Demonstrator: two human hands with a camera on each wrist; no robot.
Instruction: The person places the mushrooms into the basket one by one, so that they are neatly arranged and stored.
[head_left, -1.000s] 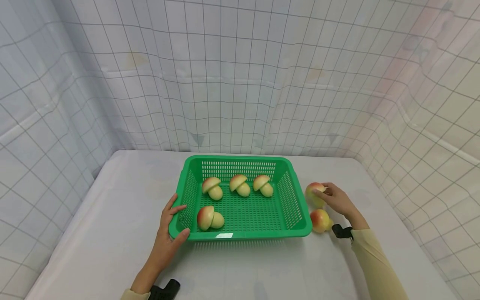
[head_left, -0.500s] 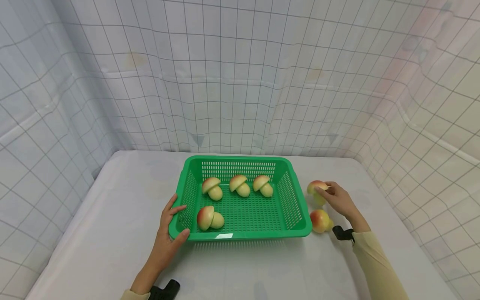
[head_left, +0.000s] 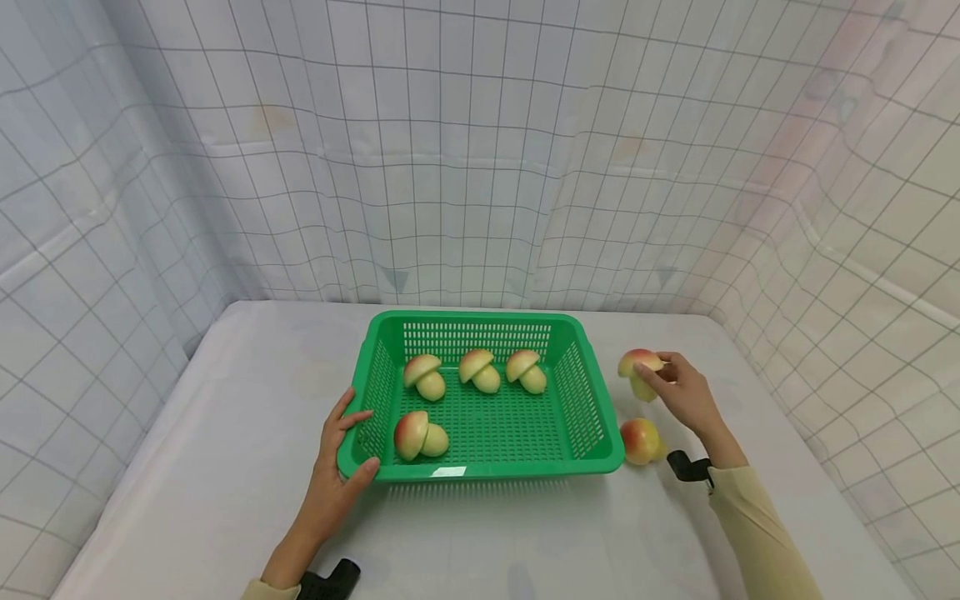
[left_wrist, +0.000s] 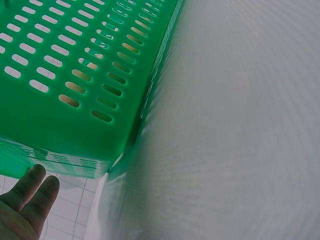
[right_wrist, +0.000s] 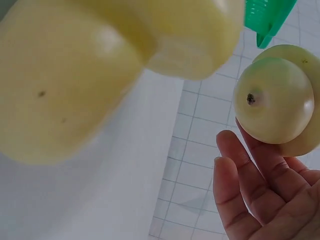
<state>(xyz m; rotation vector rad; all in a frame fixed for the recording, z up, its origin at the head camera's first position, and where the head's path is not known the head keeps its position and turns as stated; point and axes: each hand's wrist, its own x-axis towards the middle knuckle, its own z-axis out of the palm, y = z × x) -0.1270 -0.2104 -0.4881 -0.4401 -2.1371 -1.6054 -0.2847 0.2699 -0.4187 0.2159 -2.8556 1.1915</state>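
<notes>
My right hand (head_left: 692, 398) pinches a toy mushroom (head_left: 642, 385), which has a red-and-yellow cap and a pale stem, just above the table right of the green basket (head_left: 495, 471). In the right wrist view the stem end of this toy mushroom (right_wrist: 275, 100) faces the camera, with the fingers (right_wrist: 267, 165) behind and below it. A second toy mushroom (head_left: 640, 442) lies on the table nearer me, against the basket's right side. My left hand (head_left: 336, 475) rests on the basket's near left corner, thumb and fingertips on the rim; two straight fingers (left_wrist: 42, 197) show in the left wrist view.
Inside the basket, several toy mushrooms lie: a row along the far side and one toy mushroom (head_left: 420, 436) at the near left. A white cloth covers the table (head_left: 210, 433). Grid-patterned curtains (head_left: 480, 167) close off the back and both sides.
The right hand has raised its toy mushroom off the table, moving slightly away from me and to the right; the mushroom now stands more upright. The left hand and basket stay put.
</notes>
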